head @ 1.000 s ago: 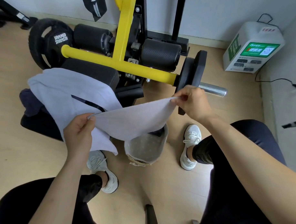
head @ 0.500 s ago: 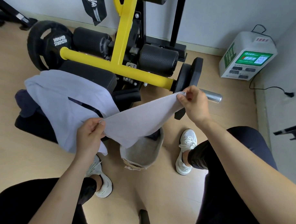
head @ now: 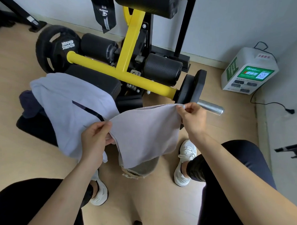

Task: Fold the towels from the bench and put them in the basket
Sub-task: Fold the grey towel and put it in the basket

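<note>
Head view. The left hand (head: 94,137) pinches one top corner of a small pale grey terry towel (head: 143,134) between thumb and fingers. The right hand (head: 192,119) pinches the opposite top corner. The cloth hangs between them as a loose sheet with its top hem drawn out. Its lower edge drapes over the mouth of a round grey fabric basket (head: 147,168), which stands on the pale wooden floor (head: 228,132) between the person's feet. The towel hides the opening, so I cannot tell whether anything lies inside.

This towel looks spread for a first fold and no fold is made yet. On the black padded worktop (head: 95,76) a larger lavender-grey towel with a dark stripe (head: 64,99) lies draped and unfolded. A dark navy cloth (head: 28,103) is bunched under its left edge. Both seem to be waiting, so most of the task appears to be left.

The right hand sits just beside the bare steel bar end (head: 210,108) and near the black weight plates (head: 192,88). The yellow steel frame (head: 112,72) runs behind the towel's top hem. The floor towards the knees is open, so bringing the corners together near the body looks the freest path.
</note>
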A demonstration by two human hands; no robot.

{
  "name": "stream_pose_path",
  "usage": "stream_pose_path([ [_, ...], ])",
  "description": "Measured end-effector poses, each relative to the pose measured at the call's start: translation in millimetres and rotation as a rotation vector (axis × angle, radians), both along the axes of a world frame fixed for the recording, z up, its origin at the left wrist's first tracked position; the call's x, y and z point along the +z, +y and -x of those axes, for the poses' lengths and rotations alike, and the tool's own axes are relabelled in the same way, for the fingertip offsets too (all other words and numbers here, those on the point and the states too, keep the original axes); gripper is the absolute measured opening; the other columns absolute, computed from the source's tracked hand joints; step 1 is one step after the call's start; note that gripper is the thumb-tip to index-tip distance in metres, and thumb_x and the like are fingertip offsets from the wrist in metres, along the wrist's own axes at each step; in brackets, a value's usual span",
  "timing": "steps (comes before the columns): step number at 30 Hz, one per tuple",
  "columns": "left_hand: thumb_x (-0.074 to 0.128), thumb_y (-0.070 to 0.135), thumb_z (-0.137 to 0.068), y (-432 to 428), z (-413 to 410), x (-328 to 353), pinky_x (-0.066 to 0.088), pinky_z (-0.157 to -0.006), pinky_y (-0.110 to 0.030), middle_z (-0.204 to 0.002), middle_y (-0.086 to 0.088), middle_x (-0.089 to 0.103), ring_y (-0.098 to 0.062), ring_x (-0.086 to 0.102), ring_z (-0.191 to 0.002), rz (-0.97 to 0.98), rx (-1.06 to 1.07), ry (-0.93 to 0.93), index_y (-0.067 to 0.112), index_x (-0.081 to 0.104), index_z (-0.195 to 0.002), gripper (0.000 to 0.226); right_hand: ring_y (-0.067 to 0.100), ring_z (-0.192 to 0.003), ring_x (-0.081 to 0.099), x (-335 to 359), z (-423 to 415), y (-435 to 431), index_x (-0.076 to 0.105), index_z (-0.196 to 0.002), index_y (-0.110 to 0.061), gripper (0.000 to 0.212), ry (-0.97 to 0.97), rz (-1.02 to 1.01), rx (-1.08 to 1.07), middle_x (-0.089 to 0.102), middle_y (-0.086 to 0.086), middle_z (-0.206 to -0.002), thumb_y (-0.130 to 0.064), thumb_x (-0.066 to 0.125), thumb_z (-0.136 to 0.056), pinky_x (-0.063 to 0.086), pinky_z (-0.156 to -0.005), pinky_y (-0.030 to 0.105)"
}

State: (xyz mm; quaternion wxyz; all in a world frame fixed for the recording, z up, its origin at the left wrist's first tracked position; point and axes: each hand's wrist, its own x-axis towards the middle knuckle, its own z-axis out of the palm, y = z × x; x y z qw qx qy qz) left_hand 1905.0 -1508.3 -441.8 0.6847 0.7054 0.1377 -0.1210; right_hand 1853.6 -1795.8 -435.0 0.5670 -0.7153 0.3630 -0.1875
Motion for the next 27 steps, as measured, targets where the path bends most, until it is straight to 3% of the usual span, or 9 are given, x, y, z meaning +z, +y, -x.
stream_pose_path([
  [3,0.068,0.017,-0.098,-7,3,2,0.064,-0.073,-0.031,-0.096,-0.007,0.077,-0.014,0.075,-0.079,0.037,-0.018,0.018,0.003,0.07,-0.109,0.018,0.02,-0.055,0.053,-3,2,13,0.061,-0.065,-0.02,0.024,0.009,-0.075,0.035,0.057,-0.001,-0.056,-0.027,0.076,-0.081,0.051,-0.06,0.039],
  [7,0.069,0.017,-0.096,-16,11,1,0.062,-0.079,-0.033,-0.096,-0.008,0.076,-0.022,0.074,-0.092,0.023,-0.101,0.001,0.008,0.073,-0.103,0.012,0.017,-0.056,0.048,-2,6,30,0.06,-0.074,0.003,0.028,-0.045,-0.122,0.134,0.056,0.006,-0.058,-0.017,0.075,-0.087,0.045,-0.058,0.033],
  [12,0.072,0.023,-0.095,-19,13,-1,0.062,-0.089,-0.046,-0.099,-0.014,0.075,-0.034,0.072,-0.098,-0.04,-0.174,-0.026,0.016,0.076,-0.1,0.009,0.017,-0.057,0.05,0,8,42,0.062,-0.076,0.004,0.025,-0.032,-0.147,0.207,0.057,0.01,-0.063,-0.014,0.074,-0.088,0.047,-0.052,0.027],
  [14,0.07,0.024,-0.095,-11,6,-1,0.059,-0.09,-0.051,-0.099,-0.013,0.075,-0.038,0.07,-0.099,-0.051,-0.124,-0.044,0.018,0.075,-0.098,0.009,0.018,-0.054,0.05,2,3,30,0.062,-0.075,0.001,0.022,-0.017,-0.112,0.16,0.056,0.008,-0.061,-0.014,0.074,-0.088,0.048,-0.052,0.031],
  [18,0.067,0.029,-0.096,5,-7,-2,0.056,-0.079,-0.038,-0.103,-0.007,0.074,-0.031,0.068,-0.106,-0.047,0.042,-0.025,0.019,0.072,-0.099,0.012,0.025,-0.053,0.051,6,-4,1,0.064,-0.074,-0.009,0.016,0.036,-0.131,-0.064,0.054,0.01,-0.06,-0.015,0.072,-0.087,0.053,-0.051,0.056],
  [21,0.069,0.029,-0.094,5,-6,-4,0.056,-0.08,-0.038,-0.102,-0.004,0.074,-0.026,0.068,-0.103,-0.043,0.049,0.012,0.02,0.073,-0.095,0.01,0.024,-0.05,0.049,9,-4,1,0.063,-0.076,-0.008,0.016,0.057,-0.134,-0.078,0.053,0.01,-0.06,-0.014,0.072,-0.087,0.053,-0.053,0.049],
  [23,0.07,0.027,-0.093,4,-6,-3,0.058,-0.081,-0.039,-0.099,-0.002,0.075,-0.023,0.069,-0.1,-0.027,0.078,0.042,0.018,0.074,-0.093,0.01,0.024,-0.048,0.047,8,-3,2,0.063,-0.071,-0.009,0.018,0.072,-0.125,-0.086,0.053,0.009,-0.055,-0.013,0.073,-0.085,0.053,-0.051,0.053],
  [25,0.071,0.023,-0.094,3,-6,-1,0.058,-0.074,-0.035,-0.095,-0.001,0.075,-0.02,0.07,-0.093,0.008,0.108,0.08,0.013,0.074,-0.094,0.01,0.023,-0.046,0.046,6,-2,2,0.063,-0.068,-0.009,0.019,0.087,-0.123,-0.084,0.052,0.006,-0.049,-0.013,0.074,-0.083,0.053,-0.05,0.056],
  [27,0.071,0.02,-0.094,-1,-5,3,0.058,-0.066,-0.029,-0.093,-0.002,0.075,-0.017,0.07,-0.086,0.058,0.132,0.12,0.009,0.072,-0.097,0.011,0.023,-0.047,0.047,5,0,6,0.064,-0.068,-0.009,0.018,0.098,-0.124,-0.067,0.053,0.005,-0.05,-0.012,0.074,-0.082,0.052,-0.053,0.048],
])
